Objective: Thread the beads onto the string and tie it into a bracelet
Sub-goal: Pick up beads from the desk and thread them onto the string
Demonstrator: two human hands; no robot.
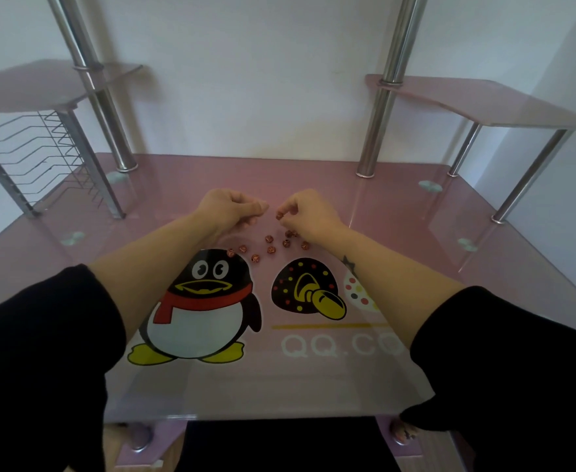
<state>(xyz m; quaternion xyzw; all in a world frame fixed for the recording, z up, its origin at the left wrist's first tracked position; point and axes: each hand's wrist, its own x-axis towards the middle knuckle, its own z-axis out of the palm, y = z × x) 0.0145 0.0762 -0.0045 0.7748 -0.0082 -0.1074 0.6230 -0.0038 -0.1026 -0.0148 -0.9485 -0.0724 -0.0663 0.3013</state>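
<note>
Several small reddish-brown beads (269,248) lie scattered on the pink glass table (314,376) above a penguin picture. My right hand (308,212) hovers over them and pinches one bead (278,216) between thumb and fingertips. My left hand (232,207) is held just to the left of it, fingers pinched together; the string is too thin to make out, so I cannot tell whether it holds one. The two hands' fingertips are a short gap apart.
Chrome posts (378,131) rise from the back of the table and carry pink glass shelves (484,100). A wire rack (38,158) stands at the back left. A mushroom picture (305,287) is printed near the beads.
</note>
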